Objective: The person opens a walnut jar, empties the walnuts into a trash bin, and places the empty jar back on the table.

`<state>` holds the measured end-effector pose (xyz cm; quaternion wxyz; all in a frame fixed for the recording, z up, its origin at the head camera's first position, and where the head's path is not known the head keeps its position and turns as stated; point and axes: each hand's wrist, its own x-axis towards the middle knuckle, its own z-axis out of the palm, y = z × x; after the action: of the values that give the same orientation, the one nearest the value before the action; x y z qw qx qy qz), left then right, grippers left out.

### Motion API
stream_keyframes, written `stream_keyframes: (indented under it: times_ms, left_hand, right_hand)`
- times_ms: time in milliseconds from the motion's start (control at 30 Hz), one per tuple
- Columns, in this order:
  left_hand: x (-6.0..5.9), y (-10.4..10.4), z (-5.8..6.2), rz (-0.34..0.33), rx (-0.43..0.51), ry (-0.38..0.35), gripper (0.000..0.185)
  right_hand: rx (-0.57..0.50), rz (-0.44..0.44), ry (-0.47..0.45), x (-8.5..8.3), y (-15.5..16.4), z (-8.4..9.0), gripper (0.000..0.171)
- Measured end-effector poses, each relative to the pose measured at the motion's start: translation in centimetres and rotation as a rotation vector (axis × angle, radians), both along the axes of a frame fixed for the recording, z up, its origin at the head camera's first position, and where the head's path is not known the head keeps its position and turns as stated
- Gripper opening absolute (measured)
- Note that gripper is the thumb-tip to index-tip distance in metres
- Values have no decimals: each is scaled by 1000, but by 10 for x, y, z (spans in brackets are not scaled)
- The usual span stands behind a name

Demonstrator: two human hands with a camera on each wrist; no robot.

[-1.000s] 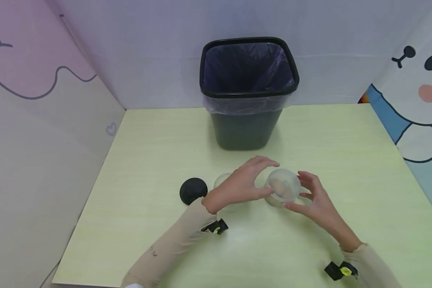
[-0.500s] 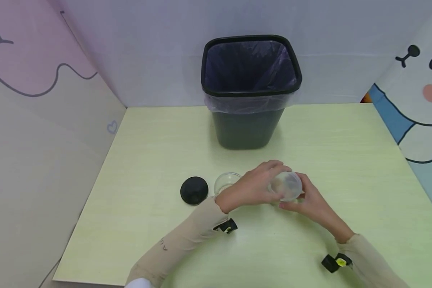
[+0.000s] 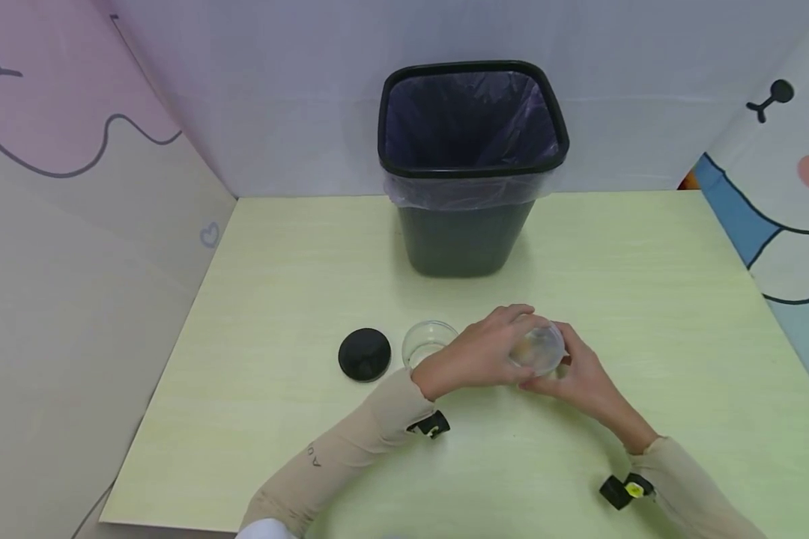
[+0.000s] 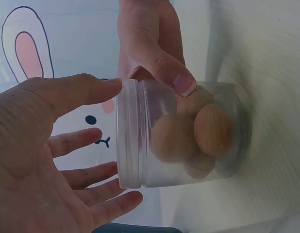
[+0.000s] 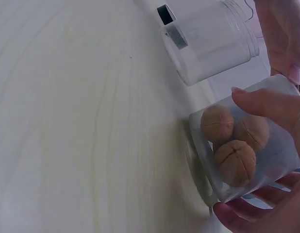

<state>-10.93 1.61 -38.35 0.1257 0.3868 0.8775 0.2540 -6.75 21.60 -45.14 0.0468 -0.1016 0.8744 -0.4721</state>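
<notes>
A pale wood-grain table [image 3: 216,471] stands against a light lavender wall [image 3: 297,97], with a white cartoon animal [image 3: 782,150] printed on the panel at the right. At the back edge sits a black trash bin [image 3: 470,239] fitted with a translucent purple liner [image 3: 472,112]. Nearer the person, a round black lid [image 3: 365,355] lies on the table just beside a clear jar [image 3: 414,348], which the left forearm and hand partly cover in the head view.

To the right of these is the walnut jar [image 4: 162,170], held between both hands. At least four brown walnuts [image 4: 213,128] show through its side, and a translucent lid [image 4: 129,136] sits on its mouth. The left hand [image 3: 488,352] spans this lid from above: the thumb tip presses one edge of the rim, while the fingers, spread apart and bent, reach round the opposite edge. The right hand [image 3: 580,378] grasps the jar's body, its thumb laid along the near wall and its fingers curled round the far side. The jar tilts in the right wrist view, its base close to the tabletop; whether they touch cannot be told. Both arms wear beige sleeves [image 3: 364,427], with a small black device [image 3: 430,424] at each wrist.
</notes>
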Motion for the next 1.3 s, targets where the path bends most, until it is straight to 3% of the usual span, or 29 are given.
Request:
stream_keyframes:
  times_ms: [400, 800, 1100, 1300]
  left_hand:
    - [3, -4, 2, -9, 22, 16, 63]
    - [6, -13, 3, -18, 133, -40, 66]
    - [8, -18, 3, -25, 170, -17, 72]
    - [10, -19, 3, -24, 179, 4, 74]
  right_hand:
    - [-25, 21, 48, 1, 2, 8, 82]
    - [19, 79, 105, 4, 3, 21, 83]
    - [-117, 168, 104, 5, 3, 25, 90]
    - [-140, 187, 121, 6, 2, 24, 90]
